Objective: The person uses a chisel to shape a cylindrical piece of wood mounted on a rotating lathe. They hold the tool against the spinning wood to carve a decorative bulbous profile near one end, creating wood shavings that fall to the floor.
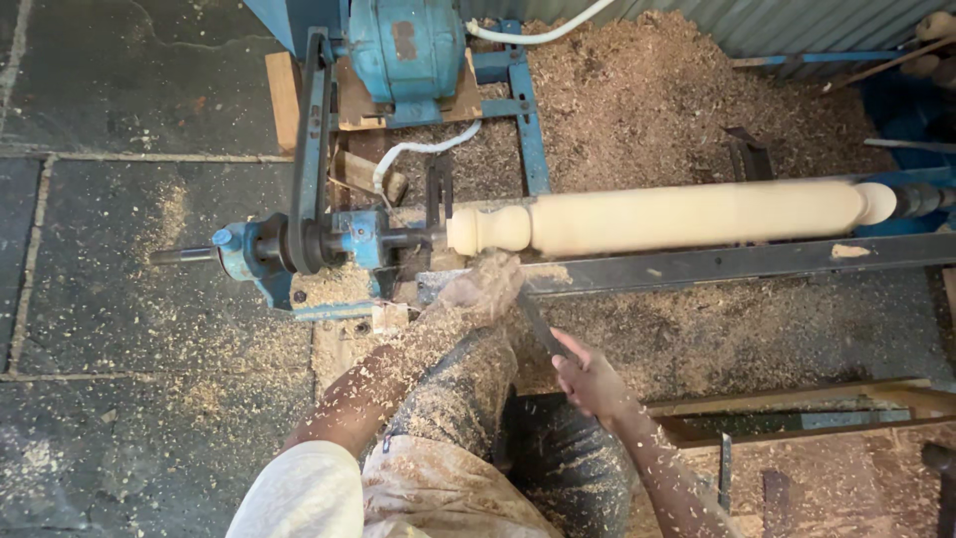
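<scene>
Grey stone slabs make up the floor, dusted with pale shavings. Sawdust pile heaped at the back against a corrugated wall. Blue motor sits at the top, on a blue frame; a dark belt runs from it down to the blue headstock of the lathe. White cable loops beside the motor.

Pale wooden spindle lies mounted lengthwise in the lathe, above the dark metal rail; its left end is shaped into a rounded bead, its right end rounded too. Surface looks blurred.

Left hand: coated in sawdust, fingers curled down over the front part of a dark chisel, resting at the rail just beside the bead end of the spindle. Chisel tip hidden under the hand; contact with the wood cannot be told.

Right hand: fist wrapped tight around the chisel's rear part, nearer the body, well below the rail.

Knees and both forearms covered in shavings.
</scene>
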